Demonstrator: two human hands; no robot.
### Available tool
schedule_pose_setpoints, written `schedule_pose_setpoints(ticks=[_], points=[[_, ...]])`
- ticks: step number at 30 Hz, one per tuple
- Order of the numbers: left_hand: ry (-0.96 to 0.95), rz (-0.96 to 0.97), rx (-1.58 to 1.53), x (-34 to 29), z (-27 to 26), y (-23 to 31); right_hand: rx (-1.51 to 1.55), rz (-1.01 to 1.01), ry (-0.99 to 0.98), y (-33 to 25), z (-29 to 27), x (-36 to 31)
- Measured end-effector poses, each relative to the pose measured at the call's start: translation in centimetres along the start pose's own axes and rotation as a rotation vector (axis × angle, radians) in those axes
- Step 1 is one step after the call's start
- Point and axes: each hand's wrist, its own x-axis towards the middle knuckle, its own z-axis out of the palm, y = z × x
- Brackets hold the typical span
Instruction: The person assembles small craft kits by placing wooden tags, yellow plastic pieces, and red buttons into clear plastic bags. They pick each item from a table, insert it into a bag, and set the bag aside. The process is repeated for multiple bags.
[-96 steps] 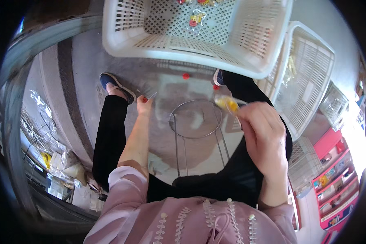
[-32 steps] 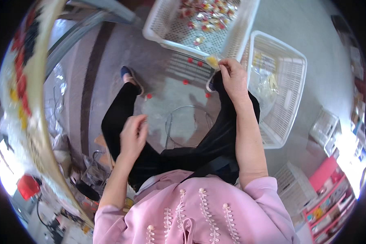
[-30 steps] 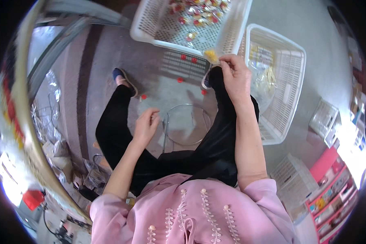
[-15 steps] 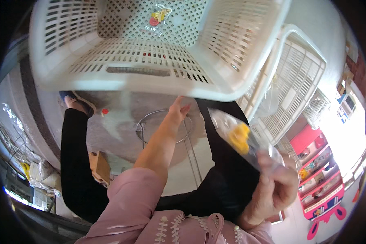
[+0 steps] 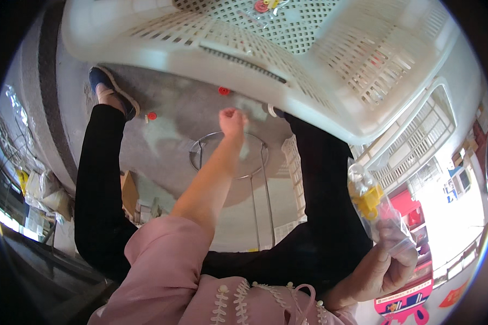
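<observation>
At the lower right, my right hand (image 5: 393, 262) pinches the end of a small clear plastic bag (image 5: 387, 216). Yellow plastic pieces (image 5: 368, 201) show inside the bag, which points up and away from the fingers. My left hand (image 5: 233, 120) hovers over the floor between my legs, its fingers curled in and blurred a little, with nothing seen in them. Beyond it a large white perforated plastic basket (image 5: 168, 62) stands tilted, apart from the left hand. Inside that basket lies another clear packet with red and yellow pieces (image 5: 263, 6).
A round metal stool frame (image 5: 230, 176) is below my left forearm. Red pieces (image 5: 224, 91) lie on the grey floor. A second white basket (image 5: 417, 135) stands behind the large one at the right. A pink display rack (image 5: 409, 214) and a cardboard box (image 5: 129, 192) are farther out.
The large basket appears higher and farther right, and tilted. My left hand has come away from its rim and curled its fingers. The bag in my right hand has shifted right and lower.
</observation>
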Motion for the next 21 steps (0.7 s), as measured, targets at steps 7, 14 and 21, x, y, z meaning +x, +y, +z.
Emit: schedule_pose_setpoints(ticks=[7,14,21], points=[[0.111,0.749,0.851,-0.1,0.6,9.1,-0.119,-0.056,0.005,0.6,0.1,-0.6],[-0.231,0.635,0.908,0.8,0.9,10.5,-0.220,-0.041,0.041,0.6,0.6,-0.8],[-0.134,1.329,1.038,1.6,9.3,8.6,-0.191,-0.025,0.007,0.9,1.5,-1.7]])
